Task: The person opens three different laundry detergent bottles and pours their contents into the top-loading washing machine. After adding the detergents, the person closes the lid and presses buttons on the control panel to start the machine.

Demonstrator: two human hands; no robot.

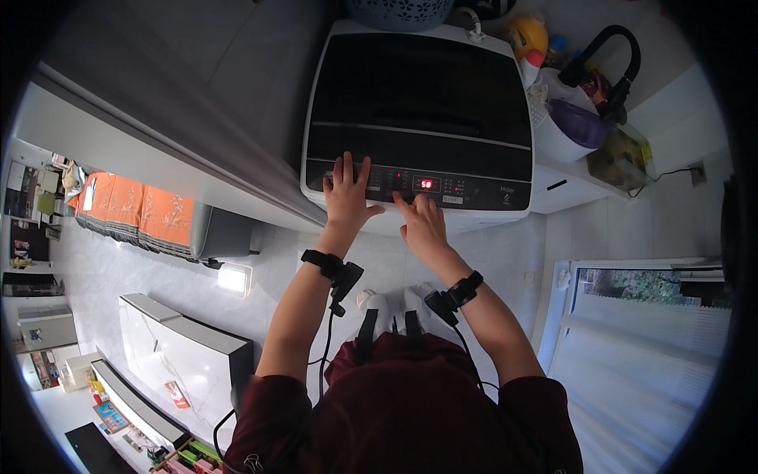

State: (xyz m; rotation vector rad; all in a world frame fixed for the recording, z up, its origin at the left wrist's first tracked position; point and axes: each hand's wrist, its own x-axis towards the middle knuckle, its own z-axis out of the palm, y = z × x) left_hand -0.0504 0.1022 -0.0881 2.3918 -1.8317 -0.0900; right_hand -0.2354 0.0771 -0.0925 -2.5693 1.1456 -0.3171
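In front of me stands a white Haier top-loading washing machine (pixel 420 89) with its dark lid down. Red digits glow on the display of its black control panel (pixel 379 179). My left hand (pixel 348 195) lies flat across the panel's left part, fingers spread, holding nothing. At the panel's lower edge, left of the display, my right hand (pixel 425 222) points its index finger at a button, the other fingers curled; whether the fingertip presses cannot be told. Both wrists wear black straps with cabled devices.
A blue perforated basket (pixel 400 13) sits at the machine's back edge. On its right are a black faucet (pixel 628 59), a purple basin (pixel 577 124), a glass tank (pixel 622 157) and detergent bottles (pixel 528 37). A grey wall edge (pixel 177 136) borders the left; a window (pixel 645 314) is at right.
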